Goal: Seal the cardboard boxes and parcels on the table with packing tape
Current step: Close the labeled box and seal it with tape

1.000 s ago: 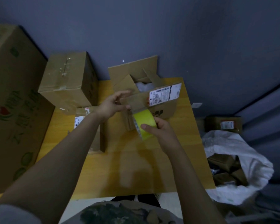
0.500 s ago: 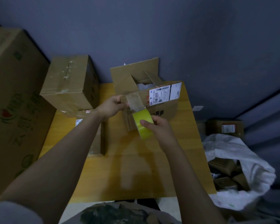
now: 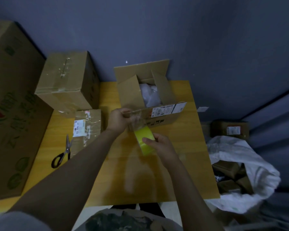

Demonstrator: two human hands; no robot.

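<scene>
- Large printed carton (image 3: 12, 114) stands at the left edge of the worktop (image 3: 173, 164), untouched.
- Open box (image 3: 147, 97) sits at the far middle of the worktop with its mouth up and all flaps raised. White wrapping shows inside. Its long axis runs roughly left to right, and the labelled flap leans towards the person.
- Sealed box (image 3: 65, 84) is far left, with tape along its top seam. A flat parcel (image 3: 88, 127) lies just in front of it.
- Left hand (image 3: 118, 119) pinches the free end of the clear tape strip (image 3: 136, 120) between curled fingers.
- Right hand (image 3: 160, 145) grips the yellow tape roll (image 3: 144, 140), thumb across its outer face.
- Change: a second ago the hands were close together with only a short tab free. Now the roll is drawn back and a longer strip is out.
- Reading: a length is being readied, probably for the open box, whose flaps need closing first.
- The strip runs from the roll up and away to the left hand, just before the box's near wall.
- Scissors (image 3: 63, 152) lie near left, tips pointing away.
</scene>
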